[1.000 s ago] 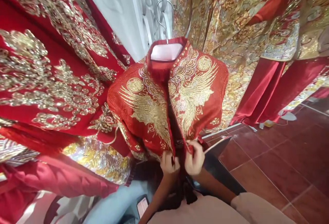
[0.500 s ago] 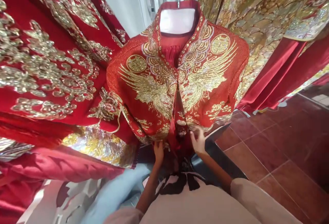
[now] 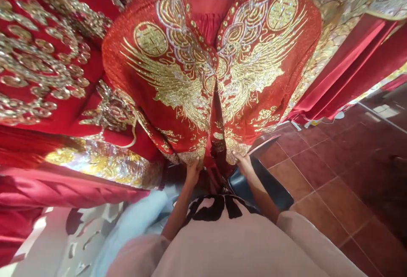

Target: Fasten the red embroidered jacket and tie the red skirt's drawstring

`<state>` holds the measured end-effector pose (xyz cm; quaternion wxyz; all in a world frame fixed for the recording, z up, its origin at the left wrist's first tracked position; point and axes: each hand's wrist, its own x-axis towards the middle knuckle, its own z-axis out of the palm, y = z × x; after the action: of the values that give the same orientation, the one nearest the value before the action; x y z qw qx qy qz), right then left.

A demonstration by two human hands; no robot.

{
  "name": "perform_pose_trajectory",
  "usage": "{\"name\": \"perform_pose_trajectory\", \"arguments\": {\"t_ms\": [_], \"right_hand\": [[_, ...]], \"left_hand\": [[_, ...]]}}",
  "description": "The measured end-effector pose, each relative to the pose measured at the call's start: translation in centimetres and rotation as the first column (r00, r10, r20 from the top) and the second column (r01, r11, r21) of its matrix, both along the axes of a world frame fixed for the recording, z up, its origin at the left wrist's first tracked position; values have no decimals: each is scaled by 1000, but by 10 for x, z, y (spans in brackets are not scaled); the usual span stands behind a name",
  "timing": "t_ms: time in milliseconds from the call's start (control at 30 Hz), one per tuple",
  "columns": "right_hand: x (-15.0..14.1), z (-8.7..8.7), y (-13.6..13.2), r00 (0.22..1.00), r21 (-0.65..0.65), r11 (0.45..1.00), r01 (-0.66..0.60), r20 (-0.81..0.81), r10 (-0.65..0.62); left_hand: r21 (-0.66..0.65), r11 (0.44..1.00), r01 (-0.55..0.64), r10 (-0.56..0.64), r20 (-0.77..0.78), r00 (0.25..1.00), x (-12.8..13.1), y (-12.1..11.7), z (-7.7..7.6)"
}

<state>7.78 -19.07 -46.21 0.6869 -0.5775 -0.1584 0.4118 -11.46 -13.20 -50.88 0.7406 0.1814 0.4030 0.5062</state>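
A red jacket with gold bird embroidery hangs in front of me, filling the upper middle of the view. My left hand grips the bottom hem of its left front panel. My right hand holds the bottom hem of the right front panel. The two panels meet at the chest and part slightly lower down. Both forearms reach up from my light-coloured top.
More red and gold embroidered garments hang at the left and at the upper right. Red cloth drapes at the right. A dark seat or box stands below the jacket. Brown floor tiles spread to the right.
The view has moved closer and lower, so the jacket looks larger and its hanger has left the frame. My hands went from the jacket's middle opening down and apart to its bottom hem.
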Motion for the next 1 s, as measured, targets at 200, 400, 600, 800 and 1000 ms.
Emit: {"name": "perform_pose_trajectory", "arguments": {"t_ms": [200, 400, 600, 800, 1000], "right_hand": [[-16, 12, -10, 986, 0, 990, -139, -91, 138], [-30, 21, -4, 981, 1, 985, -171, -88, 171], [-47, 26, -11, 970, 100, 974, -202, -116, 213], [-54, 29, -16, 972, 146, 979, -145, -164, 168], [-57, 31, -15, 973, 148, 983, -112, -185, 138]], "left_hand": [[9, 1000, 12, -13, 56, 998, 14, -29, 25], [41, 999, -30, 26, 75, 997, 24, -42, 46], [53, 998, -13, 9, 82, 997, 38, -49, 54], [119, 993, -26, 7, 150, 989, 54, -51, 59], [93, 994, -57, 46, 117, 992, 58, -48, 59]]}}
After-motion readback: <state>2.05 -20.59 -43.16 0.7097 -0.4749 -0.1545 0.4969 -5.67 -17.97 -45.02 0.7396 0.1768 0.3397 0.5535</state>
